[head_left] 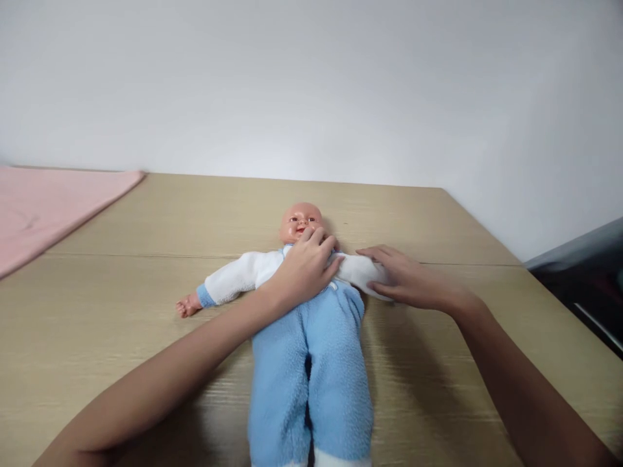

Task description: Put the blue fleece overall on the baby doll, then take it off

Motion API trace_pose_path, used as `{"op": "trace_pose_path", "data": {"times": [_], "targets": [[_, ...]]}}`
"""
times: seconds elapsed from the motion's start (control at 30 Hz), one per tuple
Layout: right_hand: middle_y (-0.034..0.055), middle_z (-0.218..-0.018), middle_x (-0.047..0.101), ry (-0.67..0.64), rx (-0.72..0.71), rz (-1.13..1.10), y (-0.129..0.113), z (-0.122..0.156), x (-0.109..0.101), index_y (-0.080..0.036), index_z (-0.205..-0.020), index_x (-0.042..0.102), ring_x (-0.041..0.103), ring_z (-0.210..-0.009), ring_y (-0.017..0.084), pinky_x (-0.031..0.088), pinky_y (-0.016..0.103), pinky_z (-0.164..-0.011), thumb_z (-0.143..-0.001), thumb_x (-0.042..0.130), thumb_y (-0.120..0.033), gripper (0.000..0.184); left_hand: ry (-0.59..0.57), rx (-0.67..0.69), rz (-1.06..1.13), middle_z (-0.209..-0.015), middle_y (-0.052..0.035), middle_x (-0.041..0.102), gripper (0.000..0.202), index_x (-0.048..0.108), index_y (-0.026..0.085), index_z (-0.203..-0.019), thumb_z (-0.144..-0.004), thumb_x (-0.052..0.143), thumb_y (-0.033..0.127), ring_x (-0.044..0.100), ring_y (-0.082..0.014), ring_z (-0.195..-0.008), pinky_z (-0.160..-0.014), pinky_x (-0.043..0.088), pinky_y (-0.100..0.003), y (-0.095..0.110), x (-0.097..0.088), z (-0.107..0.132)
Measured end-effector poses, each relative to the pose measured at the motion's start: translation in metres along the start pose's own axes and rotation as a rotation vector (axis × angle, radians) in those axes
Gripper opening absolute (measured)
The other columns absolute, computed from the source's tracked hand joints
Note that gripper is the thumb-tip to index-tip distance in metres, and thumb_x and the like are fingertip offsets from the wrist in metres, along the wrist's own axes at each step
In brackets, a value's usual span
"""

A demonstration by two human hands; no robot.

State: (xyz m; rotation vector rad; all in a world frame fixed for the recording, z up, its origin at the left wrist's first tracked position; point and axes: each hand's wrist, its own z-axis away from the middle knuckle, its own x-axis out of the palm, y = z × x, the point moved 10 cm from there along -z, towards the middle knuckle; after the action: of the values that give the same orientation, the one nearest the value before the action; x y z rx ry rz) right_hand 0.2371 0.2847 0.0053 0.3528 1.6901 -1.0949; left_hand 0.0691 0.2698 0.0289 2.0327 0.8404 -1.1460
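Observation:
A baby doll [311, 350] lies on its back on the wooden table [146, 305], head away from me. It wears a fleecy blue romper with white sleeves. My left hand [306, 269] rests on the doll's chest just below the chin, its fingers curled onto the fabric at the collar. My right hand [403, 279] is wrapped around the doll's white sleeve on the right side, covering that arm. The doll's other arm stretches out to the left, with its bare plastic hand [187, 306] on the table.
A pink cloth [43, 207] lies at the table's far left corner. A white wall [311, 84] stands right behind the table. Beyond the table's right edge sits a dark object [584, 279].

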Motion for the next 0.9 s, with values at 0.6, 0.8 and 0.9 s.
{"op": "trace_pose_path", "data": {"times": [0.6,0.8,0.9], "targets": [[0.0002,-0.089,0.064,0.335,0.255,-0.942,0.002,0.014,0.081,-0.027,-0.098,0.063,0.060,-0.084,0.023,0.054,0.037,-0.082,-0.093,0.075,-0.077,0.051,-0.034,0.325,0.532,-0.131,-0.0093,0.074,0.020,0.068,0.025,-0.131,-0.112,0.063,0.025,0.065,-0.0259,-0.127,-0.117,0.045,-0.045,0.001,-0.021,0.102],[0.0051,-0.092,0.068,0.469,0.215,-0.317,-0.006,0.032,0.067,-0.026,-0.101,0.061,0.063,-0.086,0.027,0.053,0.042,-0.086,-0.108,0.061,-0.056,0.031,-0.012,0.303,0.535,-0.130,-0.0101,0.076,0.020,0.072,0.025,-0.128,-0.112,0.062,0.030,0.066,-0.0271,-0.127,-0.117,0.046,-0.047,-0.004,-0.018,0.102],[0.0099,-0.102,0.072,0.502,0.161,-0.073,-0.014,0.044,0.054,-0.025,-0.110,0.061,0.068,-0.095,0.031,0.055,0.048,-0.092,-0.111,0.057,-0.046,0.021,-0.028,0.255,0.531,-0.130,-0.0106,0.077,0.021,0.073,0.026,-0.127,-0.112,0.058,0.031,0.066,-0.0272,-0.128,-0.117,0.047,-0.048,-0.005,-0.017,0.102]]}}
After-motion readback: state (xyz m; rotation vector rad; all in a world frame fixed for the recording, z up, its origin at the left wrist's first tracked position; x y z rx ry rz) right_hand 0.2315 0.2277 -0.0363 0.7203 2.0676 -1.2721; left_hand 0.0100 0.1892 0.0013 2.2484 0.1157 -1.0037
